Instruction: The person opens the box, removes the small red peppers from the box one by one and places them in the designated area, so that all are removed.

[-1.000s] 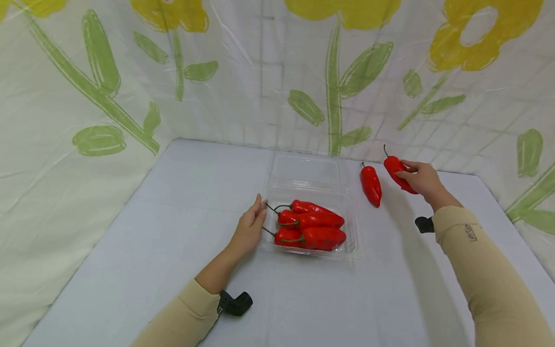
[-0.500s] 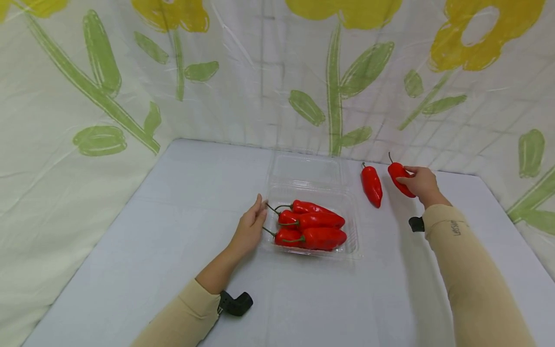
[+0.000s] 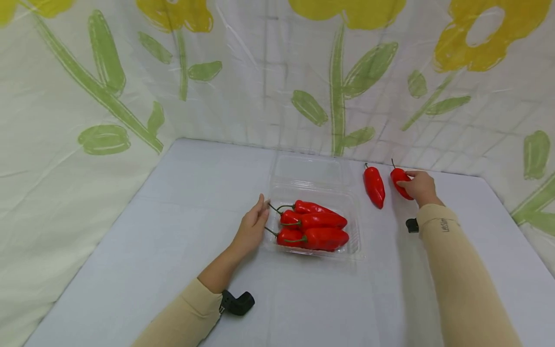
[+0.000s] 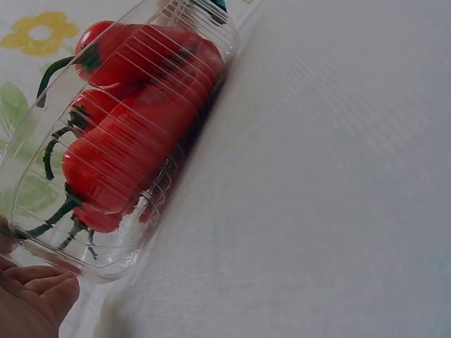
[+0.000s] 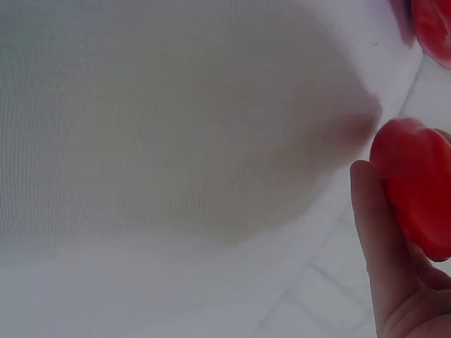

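Observation:
Several red peppers with green stems lie in a clear plastic container, its lid folded back flat behind it. My left hand holds the container's left edge; in the left wrist view its bent fingers show at the rim. At the back right, my right hand grips one red pepper between thumb and fingers, stem pointing away. Whether this pepper touches the table I cannot tell. Just left of it, another red pepper lies loose on the table.
A white cloth covers the table. Its back edge meets a hanging curtain printed with yellow flowers and green leaves, close behind the right hand. A dark device is strapped at the left wrist.
My right hand has moved down and slightly toward the table with the pepper, which now sits closer to the loose pepper. The left hand and the container have stayed in place.

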{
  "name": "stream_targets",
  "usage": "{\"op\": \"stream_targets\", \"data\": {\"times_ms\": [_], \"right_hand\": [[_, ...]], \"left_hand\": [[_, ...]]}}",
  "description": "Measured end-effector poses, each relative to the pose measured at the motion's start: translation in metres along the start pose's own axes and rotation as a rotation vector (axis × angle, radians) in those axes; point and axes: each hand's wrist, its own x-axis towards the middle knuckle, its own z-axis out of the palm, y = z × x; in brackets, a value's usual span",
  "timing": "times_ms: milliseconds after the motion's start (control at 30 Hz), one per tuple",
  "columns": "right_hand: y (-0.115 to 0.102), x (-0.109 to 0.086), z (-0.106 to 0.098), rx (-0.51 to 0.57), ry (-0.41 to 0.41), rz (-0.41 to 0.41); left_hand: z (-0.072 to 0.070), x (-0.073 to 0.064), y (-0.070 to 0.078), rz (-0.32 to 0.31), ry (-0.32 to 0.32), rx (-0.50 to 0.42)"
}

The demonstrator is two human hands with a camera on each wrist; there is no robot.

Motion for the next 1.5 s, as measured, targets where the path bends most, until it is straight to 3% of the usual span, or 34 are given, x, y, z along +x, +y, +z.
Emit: {"op": "stream_targets", "data": {"times_ms": [1033, 1500], "right_hand": [[-0.002, 0.002, 0.015, 0.004, -0.016, 0.038], [-0.002, -0.001, 0.01, -0.044, -0.04, -0.004]], "left_hand": [[0.0, 0.001, 0.001, -0.007, -0.004, 0.009], [0.001, 0.002, -0.002, -0.007, 0.008, 0.021]]}}
